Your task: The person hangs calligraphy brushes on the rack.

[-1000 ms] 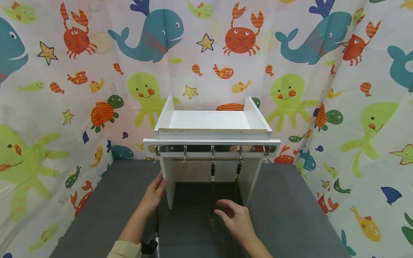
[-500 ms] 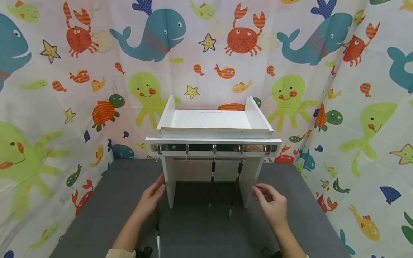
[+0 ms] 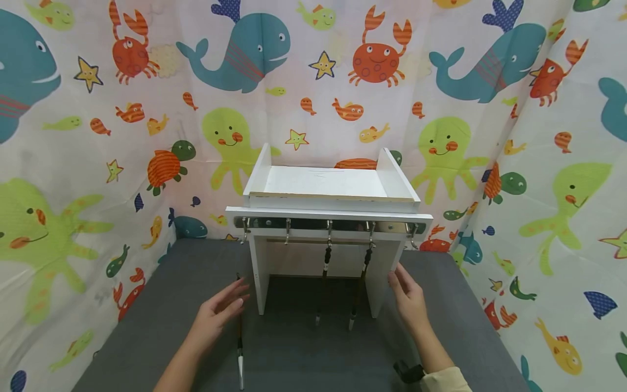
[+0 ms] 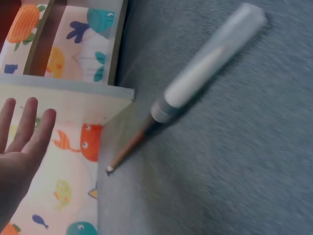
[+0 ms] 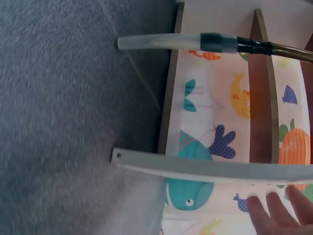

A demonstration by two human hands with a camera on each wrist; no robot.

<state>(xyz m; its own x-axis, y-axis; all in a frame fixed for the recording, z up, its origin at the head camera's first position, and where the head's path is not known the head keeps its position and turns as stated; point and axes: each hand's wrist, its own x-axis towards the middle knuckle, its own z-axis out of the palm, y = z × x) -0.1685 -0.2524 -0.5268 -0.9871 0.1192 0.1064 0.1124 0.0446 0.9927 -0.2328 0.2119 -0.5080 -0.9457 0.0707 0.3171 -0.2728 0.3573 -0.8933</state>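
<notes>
A capped writing brush with a brown handle lies on the grey table at the left, its clear cap toward me; the left wrist view shows this brush close up. My left hand, fingers loosely extended, is near its far end, holding nothing. At the right side panel of a white shelf rack, my right hand has its fingertips by the outer face; contact is hard to tell. Two more capped brushes, one centre and one right, hang from the rack's hooks.
A metal strip with several hooks runs along the rack's front. The rack stands on the grey tabletop. Behind and beside it hangs a curtain printed with sea animals.
My right hand has moved from the hanging brushes to the rack's right side. The left hand has come off the left panel, back toward me. The hanging brushes have swung slightly.
</notes>
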